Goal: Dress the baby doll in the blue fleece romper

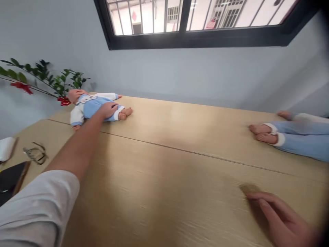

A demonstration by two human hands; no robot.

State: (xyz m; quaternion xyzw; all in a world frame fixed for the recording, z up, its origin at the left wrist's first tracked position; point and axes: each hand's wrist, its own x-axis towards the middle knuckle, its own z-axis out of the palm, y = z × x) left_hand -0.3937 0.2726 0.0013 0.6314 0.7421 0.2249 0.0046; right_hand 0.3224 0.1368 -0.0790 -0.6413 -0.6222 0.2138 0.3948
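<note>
A baby doll point(95, 107) in a light blue and white outfit lies on its back at the far left of the table, head to the left and bare feet to the right. My left hand point(108, 110) reaches out to it and is closed on its lower body near the legs; the fingertips are partly hidden. At the right edge lies a second doll point(298, 137) in similar clothes, only its legs and one arm in view. Nearer to me, my right hand point(282, 219) hovers low over the table, thumb against the fingers, with nothing visible in it.
The wooden table point(164, 178) has a seam running across it. Eyeglasses point(36, 153), a dark flat object point(11, 180) and a white object point(6, 149) lie at the left. Behind stand a leafy plant point(48, 77) with red bows, a wall and a barred window point(154, 17).
</note>
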